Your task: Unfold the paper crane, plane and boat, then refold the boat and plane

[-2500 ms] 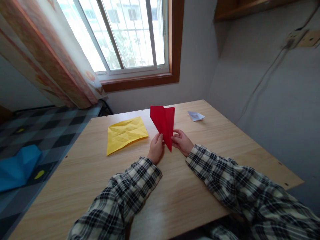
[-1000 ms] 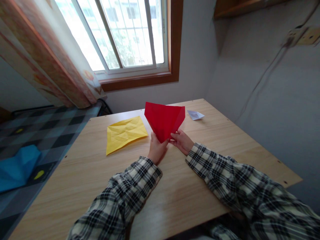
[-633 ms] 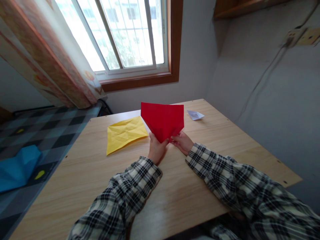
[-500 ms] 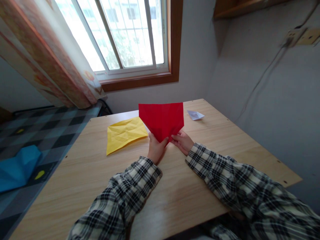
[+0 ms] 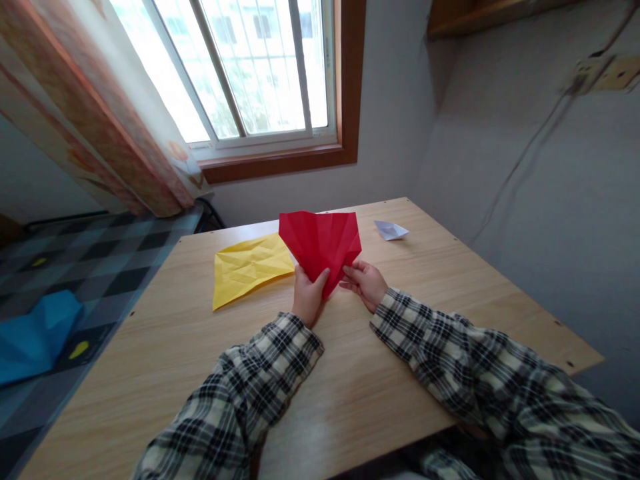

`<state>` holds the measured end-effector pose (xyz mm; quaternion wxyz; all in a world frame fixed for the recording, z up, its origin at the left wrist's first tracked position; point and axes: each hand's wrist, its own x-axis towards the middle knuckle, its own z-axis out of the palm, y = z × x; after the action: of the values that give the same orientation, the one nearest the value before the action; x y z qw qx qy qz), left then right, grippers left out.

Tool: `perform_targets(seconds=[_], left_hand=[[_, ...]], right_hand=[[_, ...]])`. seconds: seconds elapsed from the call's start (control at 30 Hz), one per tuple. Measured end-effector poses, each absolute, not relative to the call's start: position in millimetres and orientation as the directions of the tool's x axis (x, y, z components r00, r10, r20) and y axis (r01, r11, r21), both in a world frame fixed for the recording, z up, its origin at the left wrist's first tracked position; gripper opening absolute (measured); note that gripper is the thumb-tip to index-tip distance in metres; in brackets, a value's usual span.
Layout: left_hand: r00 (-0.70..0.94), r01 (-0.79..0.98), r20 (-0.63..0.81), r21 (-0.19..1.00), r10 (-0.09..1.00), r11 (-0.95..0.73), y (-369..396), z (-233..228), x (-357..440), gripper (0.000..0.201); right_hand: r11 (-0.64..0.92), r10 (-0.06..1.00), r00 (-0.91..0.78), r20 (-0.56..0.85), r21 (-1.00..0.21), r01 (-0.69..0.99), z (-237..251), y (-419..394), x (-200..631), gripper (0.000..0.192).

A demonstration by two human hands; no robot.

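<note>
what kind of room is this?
Probably a room in a home, not a workshop: a barred window with a patterned curtain, a plain wooden table against the wall, and a checked bedcover beside it.

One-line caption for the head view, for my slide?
Left hand and right hand hold folded red paper above wooden table.

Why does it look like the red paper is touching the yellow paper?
Cannot tell: in the head view the red paper, held up, overlaps the yellow paper; no gap or contact shows.

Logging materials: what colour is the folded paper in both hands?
Red paper, clearest in the head view.
</note>
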<state>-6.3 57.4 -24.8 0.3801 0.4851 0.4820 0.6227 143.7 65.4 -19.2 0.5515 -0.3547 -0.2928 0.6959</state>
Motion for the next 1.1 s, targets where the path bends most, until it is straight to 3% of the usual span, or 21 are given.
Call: perform_targets(seconds=[0.47, 0.93, 1.1], left_hand=[[-0.340, -0.164, 0.201, 0.949, 0.919, -0.268, 64, -15, -23, 0.043], [-0.263, -0.339, 0.148, 0.911, 0.953, -0.235, 62, -12, -18, 0.046], [-0.260, -0.301, 0.186, 0.917, 0.948, -0.263, 62, -12, -16, 0.043]], right_hand=[[-0.208, 0.978, -0.104, -0.182, -0.772, -0.601, -14, 63, 146, 0.026], [-0.219, 0.973, -0.083, -0.215, -0.748, -0.626, -14, 63, 145, 0.011], [-0.208, 0.976, -0.086, -0.199, -0.748, -0.631, -17, 65, 147, 0.016]])
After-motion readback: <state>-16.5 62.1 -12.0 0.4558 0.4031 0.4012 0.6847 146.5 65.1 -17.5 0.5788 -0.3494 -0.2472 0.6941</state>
